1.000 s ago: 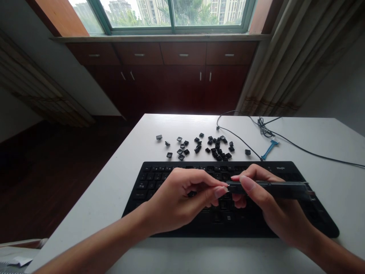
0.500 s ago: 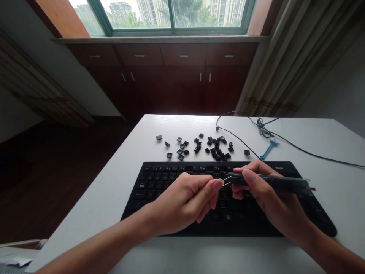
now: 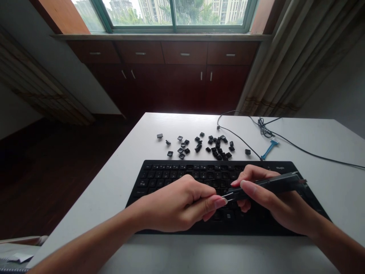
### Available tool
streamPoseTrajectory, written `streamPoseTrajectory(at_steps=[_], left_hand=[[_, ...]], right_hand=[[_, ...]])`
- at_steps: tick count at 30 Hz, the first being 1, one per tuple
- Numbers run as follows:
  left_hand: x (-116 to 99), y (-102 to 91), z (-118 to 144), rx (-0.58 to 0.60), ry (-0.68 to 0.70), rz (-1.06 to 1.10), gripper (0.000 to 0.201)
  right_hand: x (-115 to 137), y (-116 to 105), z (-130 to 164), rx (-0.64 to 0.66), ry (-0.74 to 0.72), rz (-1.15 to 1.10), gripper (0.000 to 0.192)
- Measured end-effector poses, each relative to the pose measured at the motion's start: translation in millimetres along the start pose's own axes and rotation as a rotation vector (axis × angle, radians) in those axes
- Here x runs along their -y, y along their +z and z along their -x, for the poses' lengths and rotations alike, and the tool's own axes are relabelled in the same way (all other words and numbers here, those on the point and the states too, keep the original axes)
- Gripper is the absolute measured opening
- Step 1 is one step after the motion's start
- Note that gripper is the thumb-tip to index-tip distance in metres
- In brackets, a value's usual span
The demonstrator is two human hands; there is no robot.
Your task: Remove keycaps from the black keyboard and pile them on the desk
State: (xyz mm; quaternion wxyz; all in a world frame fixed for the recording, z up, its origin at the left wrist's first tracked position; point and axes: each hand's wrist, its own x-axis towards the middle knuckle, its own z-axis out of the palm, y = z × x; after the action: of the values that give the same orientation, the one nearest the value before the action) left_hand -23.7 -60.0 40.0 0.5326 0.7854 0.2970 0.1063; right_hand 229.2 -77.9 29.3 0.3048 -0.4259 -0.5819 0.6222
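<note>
A black keyboard (image 3: 171, 175) lies across the white table (image 3: 336, 175) in front of me. My right hand (image 3: 273, 205) grips a long dark tool (image 3: 281, 182) with thin metal prongs at its left end, held low over the keys. My left hand (image 3: 182, 205) hovers over the middle of the keyboard, its thumb and forefinger pinched at the tool's prong tip. Whether a keycap sits between those fingers is hidden. Several loose black keycaps (image 3: 216, 148) lie scattered on the table beyond the keyboard.
A small blue brush-like tool (image 3: 270, 147) and a black cable (image 3: 299, 146) lie at the back right of the table. Beyond the table stand dark wooden cabinets (image 3: 171, 72) under a window, with a curtain (image 3: 296, 57) at the right. Papers (image 3: 14, 258) sit at the lower left.
Both hands have dropped lower over the keyboard. The tool, level before, now tilts with its prong end down toward the keys, and my left fingers stay pinched at its tip.
</note>
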Motion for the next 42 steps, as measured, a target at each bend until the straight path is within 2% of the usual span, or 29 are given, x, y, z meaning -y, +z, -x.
streamPoseTrajectory(at_steps=[3, 6, 9, 11, 13, 15, 21, 29, 31, 34, 37, 38, 40, 42], left_hand=[[-0.5, 0.9, -2.7, -0.042, -0.09, 0.097, 0.053], [1.8, 4.0, -6.0, -0.178, -0.132, 0.153, 0.054], [7.2, 7.9, -7.8, -0.291, -0.044, 0.059, 0.05], [10.6, 9.9, -7.8, -0.311, 0.052, -0.045, 0.046], [12.4, 10.9, -6.9, -0.303, 0.111, -0.126, 0.042], [12.3, 10.3, -5.6, -0.274, 0.111, -0.148, 0.042], [5.3, 3.3, -1.6, -0.118, 0.013, 0.047, 0.049], [-0.3, -1.4, 1.1, -0.019, -0.046, 0.176, 0.053], [0.4, 2.0, -1.0, -0.091, -0.033, 0.14, 0.052], [4.7, 8.8, -5.3, -0.312, 0.04, -0.095, 0.039], [12.1, 13.1, -8.2, -0.515, 0.234, -0.372, 0.017], [14.6, 13.5, -8.6, -0.567, 0.323, -0.46, 0.015], [18.8, 12.9, -8.0, -0.632, 0.495, -0.649, 0.025], [21.1, 11.1, -6.3, -0.652, 0.607, -0.82, 0.037]], right_hand=[[-0.9, 1.2, -1.6, -0.071, -0.061, 0.015, 0.024], [-3.9, 2.3, -2.7, -0.127, -0.139, 0.071, 0.023], [-7.9, 5.0, -4.1, -0.181, -0.157, 0.118, 0.022], [-10.3, 7.0, -5.4, -0.211, -0.158, 0.14, 0.022], [-11.6, 7.8, -6.6, -0.227, -0.158, 0.157, 0.023], [-11.0, 6.8, -7.2, -0.224, -0.15, 0.165, 0.022], [-6.0, 0.0, -4.8, -0.073, -0.12, 0.153, 0.022], [-6.9, 3.0, -4.3, -0.096, -0.201, 0.216, 0.02], [-6.6, 2.8, -5.1, -0.143, -0.195, 0.184, 0.021], [-8.2, 3.1, -5.9, -0.189, -0.18, 0.145, 0.021], [-10.9, 5.4, -6.0, -0.203, -0.169, 0.135, 0.02], [-11.5, 6.2, -6.0, -0.209, -0.17, 0.131, 0.02], [-12.2, 7.4, -6.2, -0.232, -0.18, 0.119, 0.021], [-12.5, 8.2, -6.6, -0.259, -0.186, 0.105, 0.023]])
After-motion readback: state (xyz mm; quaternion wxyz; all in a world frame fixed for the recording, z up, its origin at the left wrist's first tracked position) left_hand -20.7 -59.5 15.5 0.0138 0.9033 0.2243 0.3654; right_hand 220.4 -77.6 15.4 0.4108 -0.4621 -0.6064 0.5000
